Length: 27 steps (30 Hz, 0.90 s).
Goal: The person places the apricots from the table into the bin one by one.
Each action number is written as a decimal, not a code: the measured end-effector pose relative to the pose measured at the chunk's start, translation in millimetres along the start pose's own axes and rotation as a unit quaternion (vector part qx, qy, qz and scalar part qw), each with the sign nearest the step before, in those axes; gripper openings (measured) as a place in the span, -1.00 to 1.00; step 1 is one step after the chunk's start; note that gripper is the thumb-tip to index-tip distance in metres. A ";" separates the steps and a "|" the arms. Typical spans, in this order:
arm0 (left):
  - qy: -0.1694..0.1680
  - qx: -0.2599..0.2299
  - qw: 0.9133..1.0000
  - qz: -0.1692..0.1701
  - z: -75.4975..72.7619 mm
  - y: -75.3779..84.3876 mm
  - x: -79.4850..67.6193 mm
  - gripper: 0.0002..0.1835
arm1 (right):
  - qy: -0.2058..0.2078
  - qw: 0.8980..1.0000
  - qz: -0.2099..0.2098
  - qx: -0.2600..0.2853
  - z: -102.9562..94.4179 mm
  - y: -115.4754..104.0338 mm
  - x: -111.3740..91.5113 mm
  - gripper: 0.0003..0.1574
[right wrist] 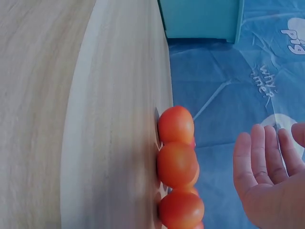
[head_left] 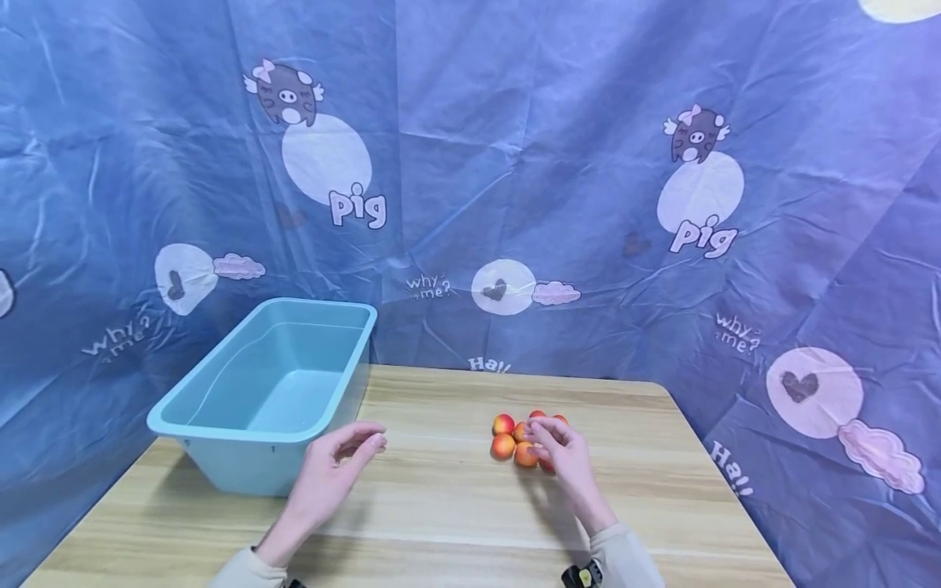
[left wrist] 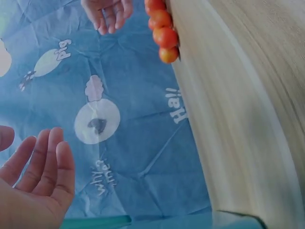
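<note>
Several small round red-orange fruits (head_left: 503, 446) lie bunched on the right half of the wooden table (head_left: 441, 506); their exact kind is hard to tell. My right hand (head_left: 566, 465) hovers over the bunch and covers part of it in the head view. In the right wrist view that hand (right wrist: 271, 183) has loosely bent fingers and holds nothing, apart from the fruits (right wrist: 176, 164). My left hand (head_left: 327, 474) is in the air beside the blue plastic tub (head_left: 235, 465), empty, its fingers relaxed, as the left wrist view also shows.
The deep tub stands at the table's left, and its visible inside holds nothing. A blue cloth (head_left: 456, 163) printed with pigs and words hangs behind the table and along its sides. A dark watch-like band (head_left: 582, 575) sits at the right wrist.
</note>
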<state>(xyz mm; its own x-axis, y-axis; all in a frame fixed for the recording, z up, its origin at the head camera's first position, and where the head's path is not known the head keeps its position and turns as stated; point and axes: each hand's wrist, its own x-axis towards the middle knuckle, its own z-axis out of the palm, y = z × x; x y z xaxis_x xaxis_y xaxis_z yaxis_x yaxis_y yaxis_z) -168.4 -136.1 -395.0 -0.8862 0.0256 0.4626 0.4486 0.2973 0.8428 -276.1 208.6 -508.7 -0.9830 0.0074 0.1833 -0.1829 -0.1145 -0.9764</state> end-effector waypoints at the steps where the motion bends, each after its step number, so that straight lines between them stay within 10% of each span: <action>1: 0.003 -0.007 1.000 0.005 -2.7 3.7 -1.5 -0.89 | 0.005 1.000 0.007 0.010 -3.3 5.5 3.5 -0.42; 7: 0.047 -0.023 0.996 0.073 -22.2 -1.7 -10.8 -0.87 | 0.016 0.997 0.032 0.065 -21.9 16.8 11.3 -0.50; 13: 0.095 -0.119 0.978 0.143 -43.3 -7.8 -12.2 -0.84 | 0.014 0.998 0.031 0.055 -20.0 -17.8 -6.0 -0.46; 27: 0.204 -0.155 0.963 0.088 -77.2 -11.6 -10.0 -0.87 | -0.003 0.987 0.107 0.123 -13.8 -54.7 -21.4 -0.57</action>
<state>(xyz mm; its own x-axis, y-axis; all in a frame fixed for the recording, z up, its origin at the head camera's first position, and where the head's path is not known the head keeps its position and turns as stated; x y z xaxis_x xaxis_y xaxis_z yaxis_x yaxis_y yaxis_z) -155.8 -213.5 -388.1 -0.7018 -0.3467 0.6223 0.6571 0.0223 0.7535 -245.2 228.4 -460.8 -0.9986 -0.0482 -0.0219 0.0374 -0.3500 -0.9360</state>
